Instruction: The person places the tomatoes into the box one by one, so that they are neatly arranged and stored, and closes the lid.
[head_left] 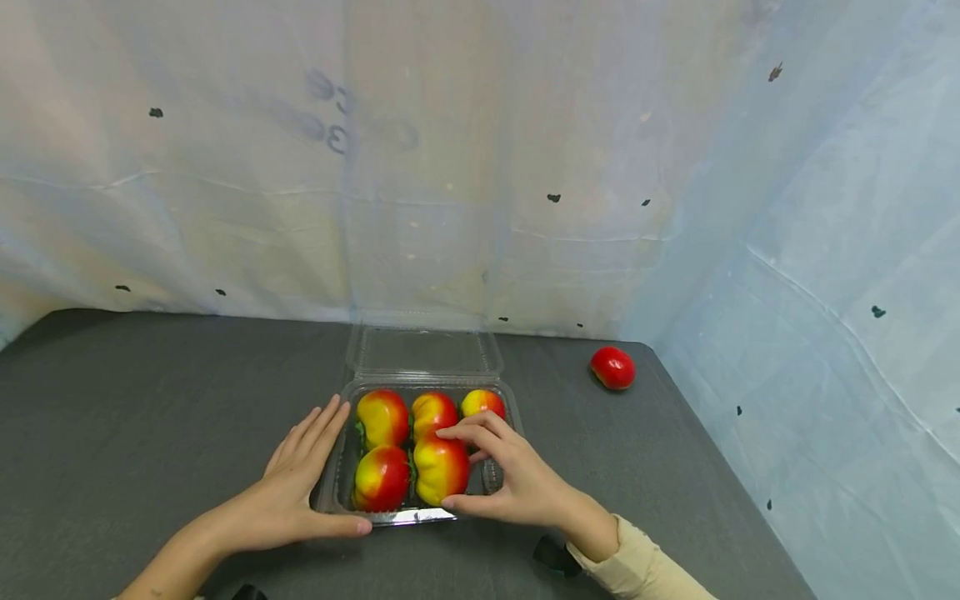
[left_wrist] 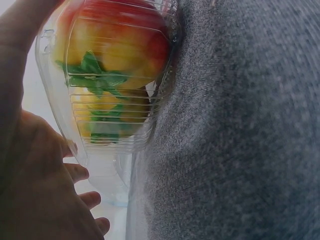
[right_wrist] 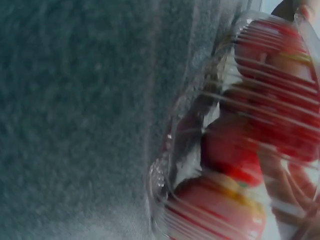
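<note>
A clear plastic clamshell box (head_left: 341, 492) lies with its lid (head_left: 427, 350) folded back. Several red-and-yellow fruits with green leaves fill most of it, among them a back-left fruit (head_left: 383, 417), also visible through the ribbed wall in the left wrist view. My right hand (head_left: 517, 479) reaches over the right side and pinches the front middle fruit (head_left: 438, 473), fingertips on top and thumb at its near side. Along the box's left side lies my left hand (head_left: 288, 492), fingers straight, thumb along the front rim. The right wrist view is blurred.
A single red fruit (head_left: 613, 368) sits at the back right of the dark grey table (head_left: 187, 400). Behind and to the right hang pale plastic sheets (head_left: 450, 167) with small dark spots. Black objects (head_left: 557, 556) show near the right wrist.
</note>
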